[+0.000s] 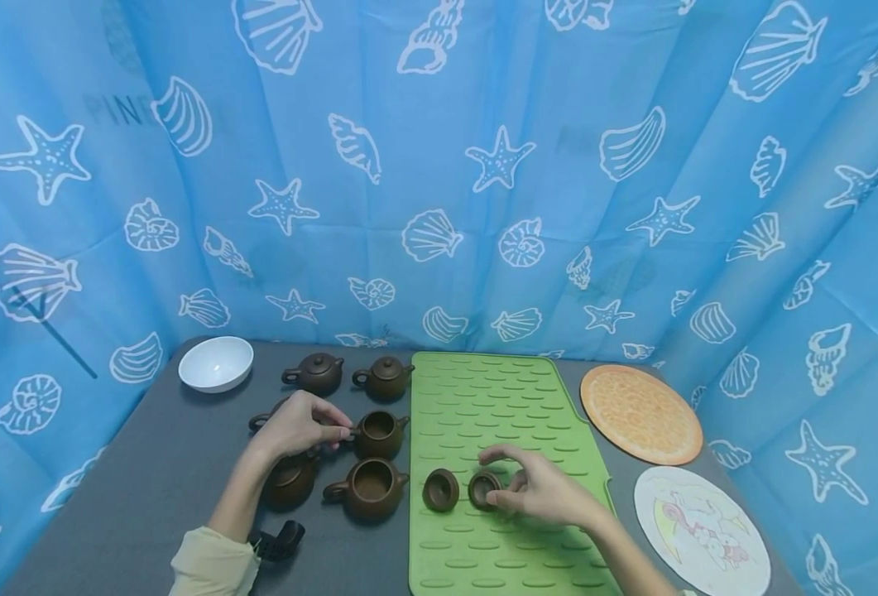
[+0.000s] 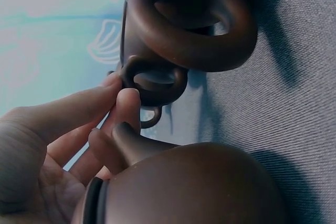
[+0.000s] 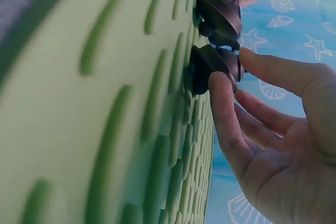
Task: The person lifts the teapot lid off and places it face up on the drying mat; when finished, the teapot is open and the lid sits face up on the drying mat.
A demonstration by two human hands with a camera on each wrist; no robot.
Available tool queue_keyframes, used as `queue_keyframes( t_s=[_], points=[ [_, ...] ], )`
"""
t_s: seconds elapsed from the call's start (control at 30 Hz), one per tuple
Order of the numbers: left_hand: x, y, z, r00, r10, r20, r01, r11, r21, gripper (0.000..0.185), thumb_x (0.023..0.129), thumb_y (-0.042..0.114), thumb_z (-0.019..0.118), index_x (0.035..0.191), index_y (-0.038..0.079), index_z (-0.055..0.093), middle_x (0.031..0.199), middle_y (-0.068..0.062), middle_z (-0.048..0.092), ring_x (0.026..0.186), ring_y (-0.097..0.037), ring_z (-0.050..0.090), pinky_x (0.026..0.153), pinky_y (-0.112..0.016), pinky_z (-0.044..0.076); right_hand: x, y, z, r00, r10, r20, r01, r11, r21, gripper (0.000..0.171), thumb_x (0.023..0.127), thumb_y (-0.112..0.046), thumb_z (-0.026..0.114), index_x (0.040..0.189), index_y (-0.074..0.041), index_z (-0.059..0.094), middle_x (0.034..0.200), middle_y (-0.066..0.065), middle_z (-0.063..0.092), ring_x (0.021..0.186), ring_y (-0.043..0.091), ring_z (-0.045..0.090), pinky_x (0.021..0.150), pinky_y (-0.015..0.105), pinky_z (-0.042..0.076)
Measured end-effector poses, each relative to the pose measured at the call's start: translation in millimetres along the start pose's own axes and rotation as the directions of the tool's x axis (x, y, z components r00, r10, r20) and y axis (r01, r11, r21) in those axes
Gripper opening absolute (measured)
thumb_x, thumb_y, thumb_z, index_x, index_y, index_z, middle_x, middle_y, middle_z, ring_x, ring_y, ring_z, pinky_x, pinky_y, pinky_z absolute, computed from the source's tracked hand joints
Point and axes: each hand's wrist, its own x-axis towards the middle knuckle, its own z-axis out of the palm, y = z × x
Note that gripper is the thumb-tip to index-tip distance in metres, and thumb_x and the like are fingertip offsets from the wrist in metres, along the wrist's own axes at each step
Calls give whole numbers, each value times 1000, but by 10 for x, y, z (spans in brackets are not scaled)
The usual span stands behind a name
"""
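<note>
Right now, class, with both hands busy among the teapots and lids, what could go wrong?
1. The left hand pinches an open teapot by its handle with other teapots crowded close; lifting it may knock one.
2. The right hand pinches a lid that sits on the ribbed green mat beside another lid; it might slip or clink against it.

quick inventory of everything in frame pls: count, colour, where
teapots: six, brown, on the grey table left of the mat; two at the back have lids on, two by the mat are open, two partly hidden by the left hand
teapot lids: two, brown, upturned on the mat's near left
mat: one, green, ribbed, table centre
bowl: one, white, back left
round mat: one, orange, right of the green mat
round picture disc: one, white, near right
curtain: blue, shell print, behind
left hand: pinches an open teapot's handle
right hand: fingers on the right lid
</note>
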Motion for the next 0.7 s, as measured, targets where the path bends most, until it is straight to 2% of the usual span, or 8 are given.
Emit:
queue_keyframes(
  t_s=[0.2,0.47,0.57,0.7],
  points=[
    [43,6,-27,1000,9,12,-9,1000,3,13,98,14,79,108,8,84,93,-5,82,78,-16,75,71,-33,58,71,-51,-80,999,-12,-40,11,999,-36,55,101,-19,78,147,4,57,132,27,68,55,5,60,50,23,49],
    [81,114,-88,997,75,30,-75,997,21,18,100,15,78,111,0,81,88,-9,80,77,-18,72,67,-32,58,200,-180,-168,999,-22,-48,19,998,-66,51,101,-22,78,143,1,61,132,28,68,49,2,49,49,22,45],
    [112,182,-132,994,103,36,-105,994,44,18,100,15,78,109,0,81,87,-13,79,75,-18,70,67,-32,58,284,-259,-178,999,-25,-47,23,998,-56,48,102,-21,77,143,-1,62,132,28,68,51,5,55,51,23,49],
    [193,273,-210,990,132,53,-136,987,85,19,101,15,77,109,-1,81,92,-19,79,77,-21,72,67,-31,58,430,-366,-192,996,-70,-48,67,996,-57,44,103,-20,76,141,-1,63,133,30,67,57,17,67,54,31,57]
  ],
)
